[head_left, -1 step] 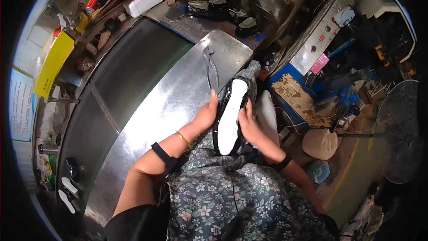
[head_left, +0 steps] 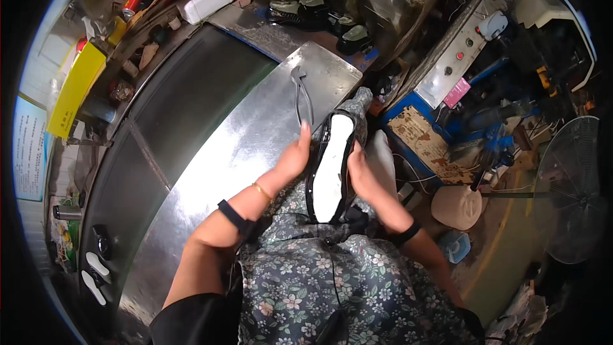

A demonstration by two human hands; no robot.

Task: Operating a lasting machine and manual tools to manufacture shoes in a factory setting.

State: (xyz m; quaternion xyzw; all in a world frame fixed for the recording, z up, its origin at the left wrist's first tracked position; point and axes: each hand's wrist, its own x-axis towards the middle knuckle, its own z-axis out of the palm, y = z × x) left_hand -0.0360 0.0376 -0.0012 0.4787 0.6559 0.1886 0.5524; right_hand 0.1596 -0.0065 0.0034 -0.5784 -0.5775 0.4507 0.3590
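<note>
A dark shoe upper (head_left: 311, 195) lies sole side up across my lap, its underside covered by a white insole board (head_left: 328, 185). My left hand (head_left: 295, 156) grips its left side, thumb pointing up and the other fingers hidden by the shoe. On the opposite side, my right hand (head_left: 365, 176) holds the edge, its fingers partly hidden. Metal pincers (head_left: 302, 92) rest on the shiny metal bench just beyond my left thumb, with the handle ends toward me.
The metal bench (head_left: 214, 147) stands at my left, beside a dark conveyor belt (head_left: 191, 83). More white-bottomed shoes (head_left: 94, 287) sit at the far lower left. A control panel (head_left: 454, 57), a beige jug (head_left: 457, 206) and a standing fan (head_left: 571, 188) are on the right.
My right thumb has slipped off the white insole board toward the shoe's right edge. My left hand has shifted slightly upward.
</note>
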